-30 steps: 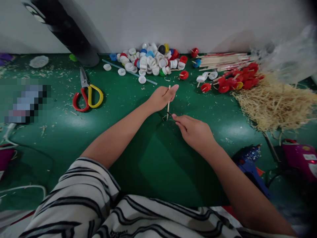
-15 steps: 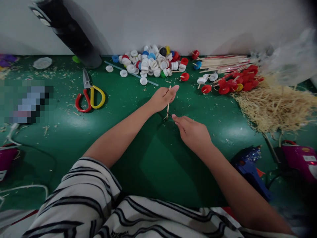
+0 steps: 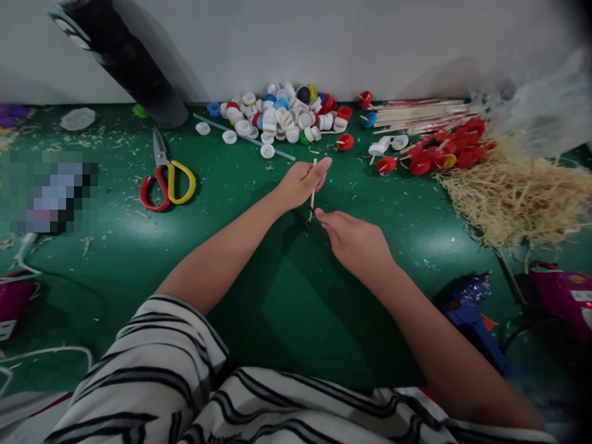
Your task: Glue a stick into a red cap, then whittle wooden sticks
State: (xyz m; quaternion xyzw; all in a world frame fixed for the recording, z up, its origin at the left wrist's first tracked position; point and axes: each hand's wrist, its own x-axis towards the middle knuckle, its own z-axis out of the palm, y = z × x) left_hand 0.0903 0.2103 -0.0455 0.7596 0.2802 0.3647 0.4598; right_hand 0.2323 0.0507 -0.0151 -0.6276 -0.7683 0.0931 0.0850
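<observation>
Over the green table, my left hand is closed round a thin wooden stick. The stick's top pokes out past the thumb, and its lower end points down toward me. My right hand pinches a small dark blade, mostly hidden by the fingers, which meets the stick near its lower end. Pale shavings curl at that tip. Beyond my hands lies a heap of bottle caps, mostly white. A red cap with a short stick in it sits close to my left hand.
Scissors and a black cylinder are on the left, along with a blurred-out phone. On the right are bundled sticks, red caps with sticks, straw-like shavings and a blue glue gun.
Both hands have shifted very slightly left in view. The blade stays against the stick's lower end, and the grips look the same.
</observation>
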